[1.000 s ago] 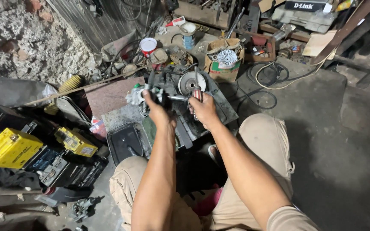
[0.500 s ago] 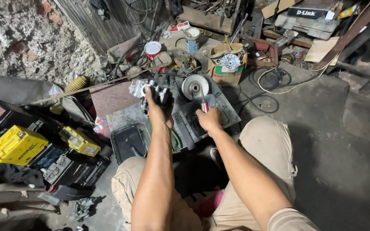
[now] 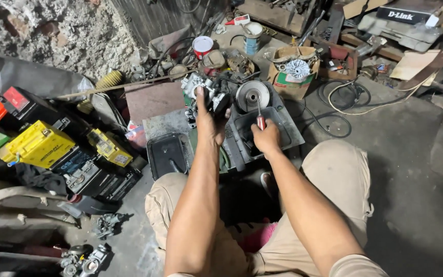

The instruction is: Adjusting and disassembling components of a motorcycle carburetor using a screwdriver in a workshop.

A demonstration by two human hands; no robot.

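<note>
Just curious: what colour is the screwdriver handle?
Red, on the screwdriver in the right hand; head view.

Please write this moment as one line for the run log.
left hand: grips metal engine part | right hand: holds screwdriver, tip up | below: grey tray

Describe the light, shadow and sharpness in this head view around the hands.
Head view: soft, even light on the left hand gripping the grey metal carburettor and the right hand holding the red-handled screwdriver; deep shadow between the knees; wide-angle stretch at the edges; centre sharp, no glare.
</note>
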